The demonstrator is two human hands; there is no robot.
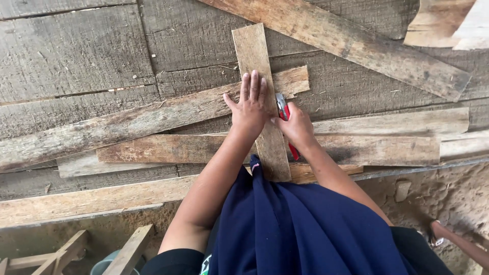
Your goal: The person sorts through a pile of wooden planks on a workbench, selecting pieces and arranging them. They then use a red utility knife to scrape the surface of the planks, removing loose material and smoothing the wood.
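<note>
My left hand (pixel 249 104) lies flat, fingers together, on a short upright wooden slat (pixel 253 51) that crosses several longer weathered planks (pixel 153 114). My right hand (pixel 295 126) is closed around red-handled pliers (pixel 283 109), whose metal jaws sit at the slat's right edge, just beside my left fingers. One red handle (pixel 294 151) sticks out below my wrist. What the jaws hold is hidden.
Rough grey boards form the work surface (pixel 76 56). A long plank (pixel 346 43) runs diagonally at the upper right. Dirt ground (pixel 448 193) lies at the lower right, a wooden frame (pixel 66 252) and a grey bucket rim (pixel 104 264) at the lower left.
</note>
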